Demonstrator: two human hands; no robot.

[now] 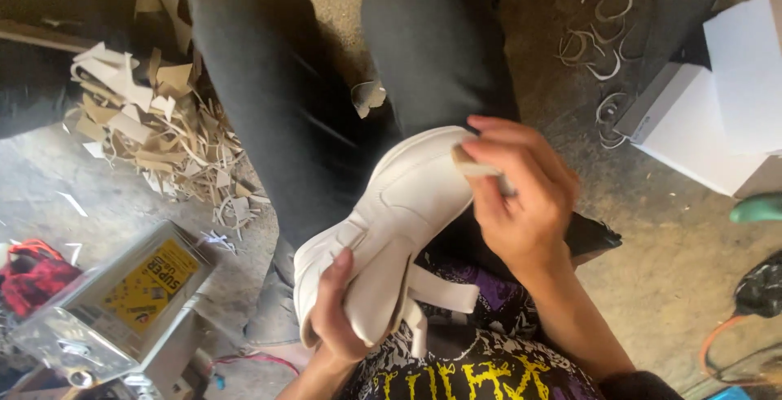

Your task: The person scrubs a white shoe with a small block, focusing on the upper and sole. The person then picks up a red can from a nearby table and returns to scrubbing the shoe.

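Far left, lower: metal tin (122,302) w/ yellow label on floor; pile of pale offcuts (159,135) above it, upper left. Centre frame: white shoe upper (391,229) on lap. Left hand (338,310) clenched round its strap end from below. Right hand (521,196) pinches a small pale stick (476,169) against the toe. Step looks like working the toe edge; next move needs a firm grip, light pressure. White boxes (717,115) upper right.

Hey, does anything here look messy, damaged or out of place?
Yes. A heap of cut scraps litters the floor at left, and curled white trimmings lie scattered upper right. The white shoe, held by the left hand and right hand, looks undamaged.
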